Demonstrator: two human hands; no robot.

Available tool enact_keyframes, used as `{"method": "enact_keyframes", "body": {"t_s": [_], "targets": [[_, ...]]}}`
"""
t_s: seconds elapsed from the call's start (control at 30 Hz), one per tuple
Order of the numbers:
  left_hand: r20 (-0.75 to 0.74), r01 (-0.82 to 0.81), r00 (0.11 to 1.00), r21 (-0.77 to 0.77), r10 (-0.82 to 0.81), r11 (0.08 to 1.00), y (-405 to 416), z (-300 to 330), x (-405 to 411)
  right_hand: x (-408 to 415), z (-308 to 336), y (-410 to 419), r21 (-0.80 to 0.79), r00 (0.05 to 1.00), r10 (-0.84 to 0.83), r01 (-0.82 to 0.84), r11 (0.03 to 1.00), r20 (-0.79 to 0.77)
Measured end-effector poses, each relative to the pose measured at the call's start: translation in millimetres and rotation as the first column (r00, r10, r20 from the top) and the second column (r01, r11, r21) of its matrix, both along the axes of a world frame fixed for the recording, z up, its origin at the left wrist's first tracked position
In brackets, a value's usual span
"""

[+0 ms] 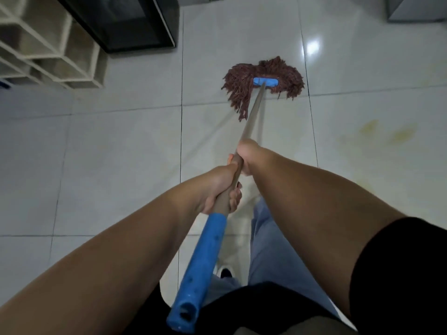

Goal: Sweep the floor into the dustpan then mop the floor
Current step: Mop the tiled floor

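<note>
A mop with a reddish-brown string head [242, 93] and a blue clamp [265, 81] lies spread on the white tiled floor [121, 153] ahead of me. Its brown handle [252, 114] runs back toward me and ends in a blue grip [200, 267]. My left hand [219, 187] grips the handle just above the blue grip. My right hand [249, 154] grips the handle a little further down toward the head. No broom or dustpan is in view.
A dark glass-fronted cabinet [121, 22] stands at the back left, with a pale cubby shelf [48, 52] beside it. A grey unit [416, 8] sits at the back right. Yellowish stains [384, 131] mark the tiles on the right. My legs and a shoe [226, 272] are below.
</note>
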State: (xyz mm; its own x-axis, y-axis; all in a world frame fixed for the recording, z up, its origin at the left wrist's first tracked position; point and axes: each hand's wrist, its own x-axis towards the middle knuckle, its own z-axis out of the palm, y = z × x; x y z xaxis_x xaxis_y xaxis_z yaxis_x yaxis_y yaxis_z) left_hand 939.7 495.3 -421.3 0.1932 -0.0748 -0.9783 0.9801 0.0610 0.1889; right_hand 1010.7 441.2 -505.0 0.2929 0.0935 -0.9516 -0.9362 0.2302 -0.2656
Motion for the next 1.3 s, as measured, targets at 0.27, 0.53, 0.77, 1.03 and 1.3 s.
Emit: {"method": "enact_keyframes", "body": {"t_s": [0.27, 0.53, 0.77, 1.03, 1.3], "targets": [[-0.057, 0.112, 0.992, 0.037, -0.11, 0.993, 15.0, 10.7, 173.0, 171.3, 14.0, 5.6, 0.029, 0.999, 0.032, -0.031, 0.999, -0.025], [-0.064, 0.358, 0.934, 0.144, -0.353, 0.923, 95.3, 16.8, 300.7, 290.5, 20.1, 67.3, 0.137, 0.998, -0.031, 0.039, 0.99, -0.06], [-0.089, 0.307, 0.948, 0.0, -0.305, 0.952, 165.4, 18.8, 394.6, 380.3, 19.7, 129.0, 0.116, 0.986, -0.153, 0.16, 0.98, -0.064], [-0.163, 0.55, 0.832, 0.113, -0.531, 0.827, 270.2, 18.3, 475.5, 454.3, 11.2, 189.7, 0.119, 0.985, -0.168, 0.172, 0.978, -0.041], [-0.185, 0.63, 0.769, 0.057, -0.612, 0.775, 356.7, 14.0, 537.6, 522.7, -16.0, 255.9, 0.12, 0.932, -0.319, 0.342, 0.932, -0.172]]}}
